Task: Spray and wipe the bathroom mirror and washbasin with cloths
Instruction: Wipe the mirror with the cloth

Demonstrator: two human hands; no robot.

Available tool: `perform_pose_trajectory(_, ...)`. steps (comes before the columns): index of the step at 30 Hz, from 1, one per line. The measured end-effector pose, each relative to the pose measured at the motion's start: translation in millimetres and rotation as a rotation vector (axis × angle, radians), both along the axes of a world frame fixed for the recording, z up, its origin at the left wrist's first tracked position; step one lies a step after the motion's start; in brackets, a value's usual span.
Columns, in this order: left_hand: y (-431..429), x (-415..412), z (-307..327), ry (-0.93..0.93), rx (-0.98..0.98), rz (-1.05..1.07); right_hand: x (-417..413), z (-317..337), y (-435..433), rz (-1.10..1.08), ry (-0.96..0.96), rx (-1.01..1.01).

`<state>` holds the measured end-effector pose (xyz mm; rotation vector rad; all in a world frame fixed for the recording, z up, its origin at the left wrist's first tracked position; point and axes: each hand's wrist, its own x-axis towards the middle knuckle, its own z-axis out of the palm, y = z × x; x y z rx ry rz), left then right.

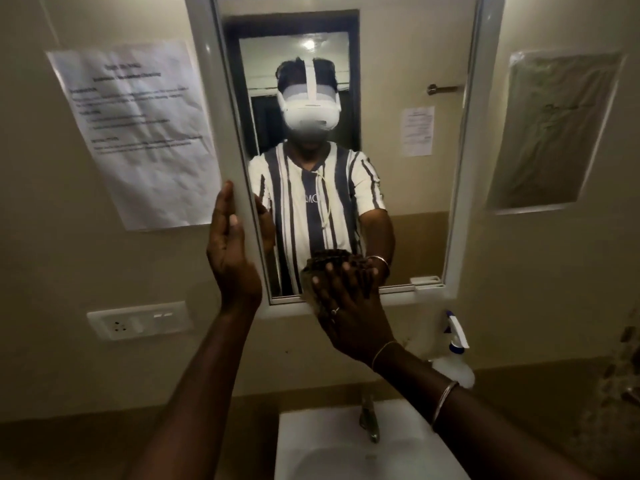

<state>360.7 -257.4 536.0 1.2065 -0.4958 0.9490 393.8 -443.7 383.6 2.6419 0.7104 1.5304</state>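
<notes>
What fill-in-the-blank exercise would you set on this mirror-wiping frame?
The right hand presses a ____ against the mirror near its lower edge. The left hand rests on the mirror's ____ frame edge. The spray bottle stands to the ____ of the tap.
Missing words: cloth, left, right.

Washbasin (311,431) cut off by the lower edge. Cloth (308,278) largely covered by right hand (353,317). Wall notice (138,133) print blurred, illegible. Spray bottle (456,344) base hidden behind forearm.
</notes>
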Motion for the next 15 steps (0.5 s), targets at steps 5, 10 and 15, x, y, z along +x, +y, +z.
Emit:
perform_pose_trajectory(5,22,1,0,0.077,0.021,-0.111,6,8,49,0.084,0.027,-0.177)
perform_pose_trajectory(10,30,-4,5,0.081,-0.002,-0.179,12,8,79,0.096,0.032,-0.176)
perform_pose_trajectory(15,35,1,2,0.109,-0.019,-0.243,15,15,89,0.095,-0.003,-0.104)
